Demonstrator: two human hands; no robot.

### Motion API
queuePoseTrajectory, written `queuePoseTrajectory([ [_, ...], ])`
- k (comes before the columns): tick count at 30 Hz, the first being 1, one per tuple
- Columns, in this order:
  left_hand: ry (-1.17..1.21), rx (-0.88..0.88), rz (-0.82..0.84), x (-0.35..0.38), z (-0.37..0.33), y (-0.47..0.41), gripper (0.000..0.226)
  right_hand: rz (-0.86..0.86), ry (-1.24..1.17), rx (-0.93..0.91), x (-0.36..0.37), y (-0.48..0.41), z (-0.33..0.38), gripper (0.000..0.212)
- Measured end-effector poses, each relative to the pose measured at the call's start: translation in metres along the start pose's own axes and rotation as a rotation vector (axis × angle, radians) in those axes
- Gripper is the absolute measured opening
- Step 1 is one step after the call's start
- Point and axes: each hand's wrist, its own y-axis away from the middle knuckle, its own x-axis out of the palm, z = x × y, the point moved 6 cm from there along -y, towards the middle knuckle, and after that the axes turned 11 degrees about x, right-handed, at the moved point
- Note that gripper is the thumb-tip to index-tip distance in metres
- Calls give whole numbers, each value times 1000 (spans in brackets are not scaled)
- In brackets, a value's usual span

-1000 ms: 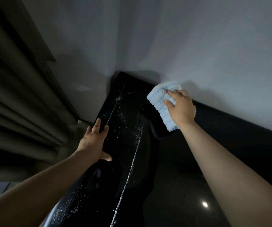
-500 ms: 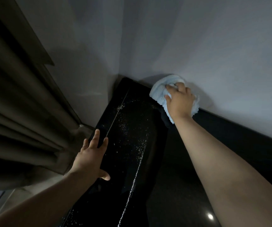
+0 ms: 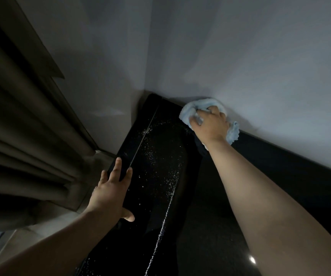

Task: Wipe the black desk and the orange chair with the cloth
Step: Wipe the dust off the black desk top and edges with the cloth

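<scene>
At the far back edge of the glossy black tabletop (image 3: 210,226), where it meets the pale grey wall (image 3: 260,66), the wiping is under way but looks, by my judgement, far from finished. A curved trail of white specks and droplets (image 3: 166,176) is lying across the left part of the surface, running from near the back corner down towards the front, so that stretch is probably yet to be cleaned. The orange chair is not showing anywhere in view, so that half of the job cannot be judged and is likely waiting.

The right hand (image 3: 210,124) is gripping the crumpled light blue terry cloth (image 3: 188,111), fingers curled over the bunched fabric, and is pressing it down on the tabletop right against the wall; folds of the cloth are bulging out on both sides of the hand.

The left hand (image 3: 111,194) is resting flat over the left edge of the tabletop, fingers straight and slightly spread, thumb lying out on the black surface, holding nothing and seemingly bracing the body. Just beside it, heavy brown pleated curtains (image 3: 21,146) are hanging.
</scene>
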Motion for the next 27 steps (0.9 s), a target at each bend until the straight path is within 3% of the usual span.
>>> queuePoseTrajectory([
  [3,1,0,3,1,1,0,132,-15,-60,60,-5,-3,6,56],
  [11,10,0,-10,3,3,-2,133,-42,-54,33,0,-4,8,42],
  [27,2,5,-7,4,3,0,134,-87,-32,10,8,61,-4,47],
])
